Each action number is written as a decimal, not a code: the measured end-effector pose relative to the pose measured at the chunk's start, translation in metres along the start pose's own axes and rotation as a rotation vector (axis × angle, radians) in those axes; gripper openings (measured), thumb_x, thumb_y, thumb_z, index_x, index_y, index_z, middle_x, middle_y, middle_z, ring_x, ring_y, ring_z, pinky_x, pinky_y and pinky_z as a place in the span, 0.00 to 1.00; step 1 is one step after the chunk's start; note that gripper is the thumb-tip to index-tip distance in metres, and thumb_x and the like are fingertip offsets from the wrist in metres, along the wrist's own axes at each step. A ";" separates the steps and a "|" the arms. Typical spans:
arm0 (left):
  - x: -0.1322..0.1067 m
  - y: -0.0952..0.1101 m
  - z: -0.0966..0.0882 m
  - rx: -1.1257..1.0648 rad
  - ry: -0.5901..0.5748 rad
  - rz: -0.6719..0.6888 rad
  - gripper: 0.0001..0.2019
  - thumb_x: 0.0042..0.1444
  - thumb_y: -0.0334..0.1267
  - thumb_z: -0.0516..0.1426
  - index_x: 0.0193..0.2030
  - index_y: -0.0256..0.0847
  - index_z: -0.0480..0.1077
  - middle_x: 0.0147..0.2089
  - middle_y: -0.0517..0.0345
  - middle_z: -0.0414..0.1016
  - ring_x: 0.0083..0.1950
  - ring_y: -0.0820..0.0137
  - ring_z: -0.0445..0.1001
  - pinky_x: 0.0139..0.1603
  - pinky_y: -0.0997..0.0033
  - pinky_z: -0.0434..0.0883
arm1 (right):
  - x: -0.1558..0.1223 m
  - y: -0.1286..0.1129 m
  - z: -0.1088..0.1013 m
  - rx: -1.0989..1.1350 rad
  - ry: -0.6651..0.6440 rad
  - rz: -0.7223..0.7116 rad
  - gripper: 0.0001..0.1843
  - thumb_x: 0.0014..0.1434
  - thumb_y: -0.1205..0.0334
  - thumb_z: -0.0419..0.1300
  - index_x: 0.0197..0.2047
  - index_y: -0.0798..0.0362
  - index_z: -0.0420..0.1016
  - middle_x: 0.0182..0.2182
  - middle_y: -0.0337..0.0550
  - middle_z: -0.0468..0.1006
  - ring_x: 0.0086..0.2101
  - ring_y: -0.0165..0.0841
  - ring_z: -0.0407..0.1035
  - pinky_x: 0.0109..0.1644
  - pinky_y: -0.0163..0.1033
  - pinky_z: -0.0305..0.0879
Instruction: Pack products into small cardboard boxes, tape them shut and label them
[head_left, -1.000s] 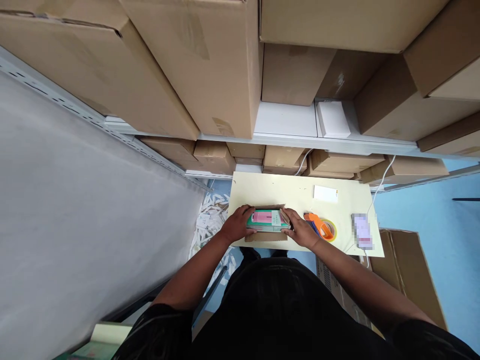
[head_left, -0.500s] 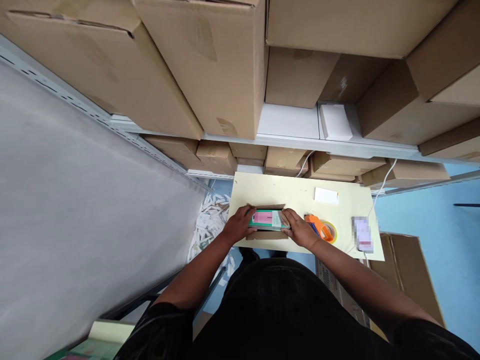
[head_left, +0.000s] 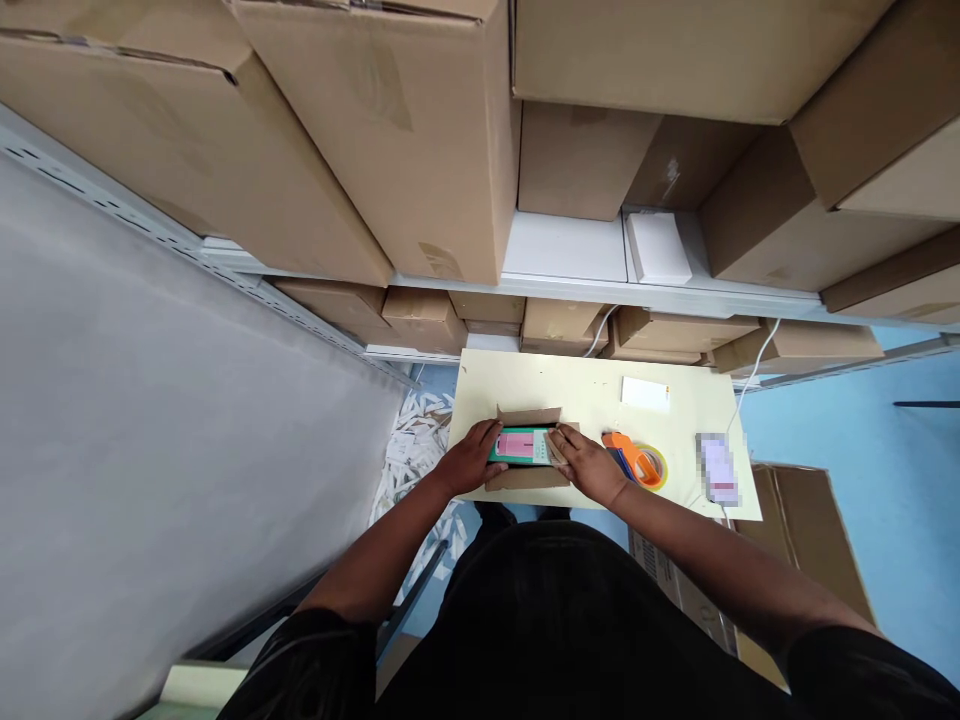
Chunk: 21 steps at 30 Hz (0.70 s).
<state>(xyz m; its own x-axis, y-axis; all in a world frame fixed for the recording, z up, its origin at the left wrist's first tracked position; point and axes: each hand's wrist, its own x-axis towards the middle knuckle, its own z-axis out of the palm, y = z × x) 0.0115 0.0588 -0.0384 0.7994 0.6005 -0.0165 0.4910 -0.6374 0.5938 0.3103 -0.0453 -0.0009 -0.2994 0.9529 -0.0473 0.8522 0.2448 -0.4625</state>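
Note:
A green product box with a pink picture (head_left: 517, 445) lies in an open cardboard box (head_left: 529, 480) at the table's near left part. Long flaps of the cardboard box stand out on its far and near sides. My left hand (head_left: 472, 458) is closed round the left end, its thumb on the near side and its fingers on the far side. At the right end my right hand (head_left: 589, 462) grips the cardboard, with fingertips over a brown end flap and the product box's right end. Both palms hide the ends of the cardboard box.
Right of my right hand lie an orange tape dispenser (head_left: 631, 460) with a yellow roll, a white box (head_left: 645, 394) and a blurred phone (head_left: 718, 468) with a cable. Shelves of cartons (head_left: 420, 318) rise behind the table (head_left: 585, 375). Paper scraps (head_left: 409, 450) cover the floor at left.
The green product box sits a little deeper between the flaps, and more of the far flap shows. My right fingers have shifted left over its end. The whole view has shifted slightly.

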 end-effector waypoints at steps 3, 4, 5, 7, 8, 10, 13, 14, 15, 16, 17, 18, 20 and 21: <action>0.003 0.000 -0.002 0.019 -0.017 -0.002 0.41 0.64 0.53 0.59 0.76 0.39 0.46 0.71 0.35 0.57 0.72 0.48 0.58 0.71 0.41 0.63 | 0.002 0.000 -0.002 0.034 -0.018 -0.002 0.35 0.65 0.69 0.59 0.74 0.50 0.58 0.69 0.56 0.63 0.65 0.48 0.63 0.67 0.54 0.67; 0.003 0.000 -0.003 0.027 -0.021 -0.004 0.41 0.63 0.53 0.59 0.76 0.39 0.47 0.71 0.35 0.57 0.72 0.48 0.58 0.71 0.42 0.63 | 0.003 0.001 -0.003 0.059 -0.018 0.003 0.35 0.64 0.69 0.59 0.73 0.49 0.59 0.69 0.56 0.63 0.66 0.48 0.62 0.68 0.55 0.65; 0.004 0.001 -0.004 0.033 -0.025 -0.007 0.40 0.63 0.53 0.59 0.76 0.39 0.48 0.70 0.36 0.58 0.72 0.48 0.59 0.71 0.42 0.64 | 0.003 0.003 -0.003 0.097 -0.017 0.013 0.36 0.64 0.69 0.59 0.74 0.48 0.58 0.69 0.55 0.63 0.66 0.48 0.61 0.69 0.55 0.64; 0.005 0.001 -0.006 0.033 -0.034 -0.018 0.40 0.63 0.52 0.59 0.75 0.41 0.49 0.70 0.38 0.59 0.71 0.49 0.60 0.70 0.43 0.65 | 0.002 0.007 -0.001 0.219 0.003 0.073 0.41 0.62 0.66 0.63 0.75 0.46 0.55 0.69 0.54 0.63 0.67 0.46 0.60 0.70 0.54 0.61; 0.006 0.001 -0.006 0.030 -0.036 -0.028 0.39 0.63 0.52 0.60 0.75 0.42 0.49 0.70 0.39 0.60 0.71 0.49 0.60 0.69 0.43 0.66 | 0.000 0.009 0.001 0.300 0.022 0.131 0.45 0.60 0.63 0.66 0.76 0.45 0.52 0.69 0.54 0.63 0.67 0.46 0.59 0.70 0.54 0.61; 0.006 0.000 -0.005 0.024 -0.035 -0.052 0.39 0.63 0.51 0.59 0.75 0.44 0.49 0.70 0.40 0.60 0.71 0.51 0.61 0.69 0.45 0.66 | -0.004 0.013 0.008 0.467 0.055 0.272 0.53 0.55 0.57 0.71 0.77 0.45 0.48 0.69 0.54 0.62 0.67 0.47 0.59 0.70 0.55 0.60; 0.005 -0.001 -0.005 0.032 -0.038 -0.068 0.38 0.64 0.50 0.58 0.75 0.41 0.47 0.70 0.38 0.58 0.72 0.51 0.60 0.69 0.47 0.66 | -0.011 0.016 0.024 0.655 0.078 0.449 0.57 0.48 0.55 0.75 0.75 0.46 0.52 0.69 0.54 0.60 0.68 0.49 0.57 0.71 0.56 0.57; 0.005 0.000 -0.006 0.042 -0.045 -0.067 0.38 0.64 0.49 0.58 0.75 0.40 0.47 0.71 0.37 0.57 0.72 0.51 0.60 0.69 0.47 0.66 | -0.013 0.016 0.031 0.702 0.090 0.500 0.56 0.46 0.55 0.75 0.74 0.46 0.54 0.69 0.53 0.61 0.68 0.50 0.57 0.71 0.57 0.56; 0.006 0.002 -0.008 0.059 -0.053 -0.065 0.38 0.64 0.49 0.58 0.75 0.39 0.47 0.71 0.36 0.57 0.72 0.51 0.59 0.69 0.47 0.65 | -0.014 0.017 0.038 0.748 0.111 0.552 0.55 0.46 0.56 0.75 0.74 0.46 0.56 0.68 0.53 0.62 0.67 0.51 0.57 0.70 0.58 0.56; 0.007 0.006 -0.010 0.085 -0.063 -0.063 0.39 0.64 0.49 0.58 0.75 0.39 0.47 0.72 0.36 0.57 0.73 0.50 0.59 0.69 0.47 0.65 | -0.014 0.016 0.044 0.796 0.136 0.598 0.55 0.46 0.56 0.74 0.73 0.47 0.57 0.67 0.53 0.63 0.66 0.51 0.58 0.70 0.58 0.56; 0.008 0.011 -0.014 0.123 -0.071 -0.067 0.39 0.63 0.49 0.59 0.75 0.39 0.48 0.72 0.36 0.57 0.73 0.49 0.58 0.69 0.45 0.64 | -0.014 0.016 0.050 0.846 0.157 0.629 0.54 0.46 0.57 0.74 0.73 0.47 0.57 0.66 0.52 0.65 0.65 0.51 0.60 0.69 0.58 0.57; 0.011 0.018 -0.018 0.173 -0.076 -0.082 0.38 0.62 0.48 0.60 0.74 0.40 0.50 0.71 0.37 0.58 0.73 0.47 0.57 0.69 0.43 0.63 | -0.013 0.015 0.056 0.895 0.172 0.640 0.54 0.46 0.59 0.74 0.73 0.47 0.56 0.65 0.52 0.66 0.64 0.51 0.62 0.68 0.58 0.59; 0.019 0.037 -0.026 0.285 -0.081 -0.143 0.38 0.58 0.47 0.62 0.72 0.40 0.56 0.70 0.37 0.61 0.71 0.43 0.58 0.68 0.39 0.60 | -0.011 0.014 0.064 0.981 0.183 0.615 0.53 0.46 0.62 0.72 0.73 0.47 0.55 0.63 0.51 0.69 0.61 0.50 0.66 0.66 0.58 0.61; 0.024 0.047 -0.029 0.331 -0.084 -0.172 0.38 0.57 0.47 0.64 0.71 0.40 0.58 0.69 0.37 0.62 0.70 0.42 0.59 0.68 0.38 0.59 | -0.011 0.013 0.067 1.017 0.189 0.599 0.53 0.46 0.64 0.71 0.73 0.47 0.56 0.63 0.50 0.70 0.60 0.49 0.67 0.66 0.57 0.62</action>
<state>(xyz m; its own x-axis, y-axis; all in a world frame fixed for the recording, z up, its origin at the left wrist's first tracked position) 0.0440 0.0574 0.0129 0.7141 0.6797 -0.1672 0.6950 -0.6602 0.2847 0.2955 -0.0642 -0.0658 0.1701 0.8993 -0.4030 0.0793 -0.4201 -0.9040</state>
